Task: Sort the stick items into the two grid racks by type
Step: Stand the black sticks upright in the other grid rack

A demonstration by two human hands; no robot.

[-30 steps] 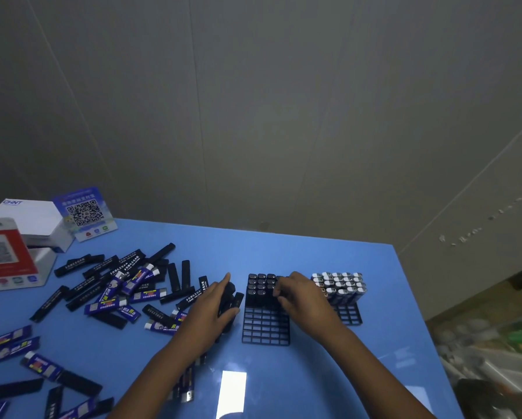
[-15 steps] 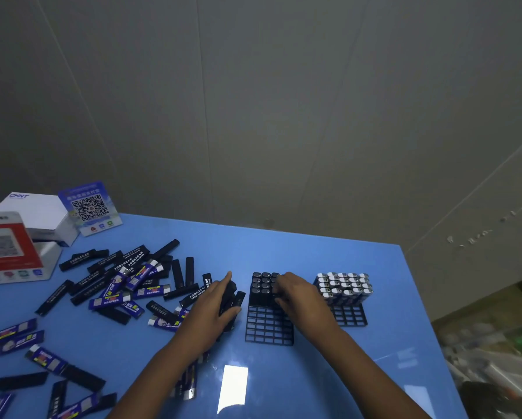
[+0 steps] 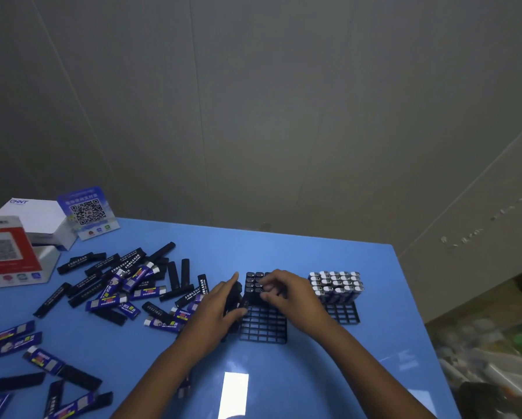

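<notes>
Two black grid racks stand on the blue table (image 3: 314,373). The left rack (image 3: 264,326) holds several black sticks upright in its far rows. The right rack (image 3: 342,313) holds several blue-and-white sticks (image 3: 336,285) in its far rows. My left hand (image 3: 215,309) grips a bundle of black sticks (image 3: 234,300) just left of the left rack. My right hand (image 3: 287,293) pinches a black stick over the left rack's filled rows. Loose black sticks (image 3: 175,273) and blue sticks (image 3: 108,300) lie scattered to the left.
A white box (image 3: 35,219), a blue QR card (image 3: 87,211) and a red-and-white QR stand (image 3: 7,252) sit at the table's far left. The table's right edge drops off past the right rack, with clutter on the floor beyond.
My right hand has shifted slightly over the filled rows of the left rack. My left hand stays beside the rack with its bundle. The view has tilted a little.
</notes>
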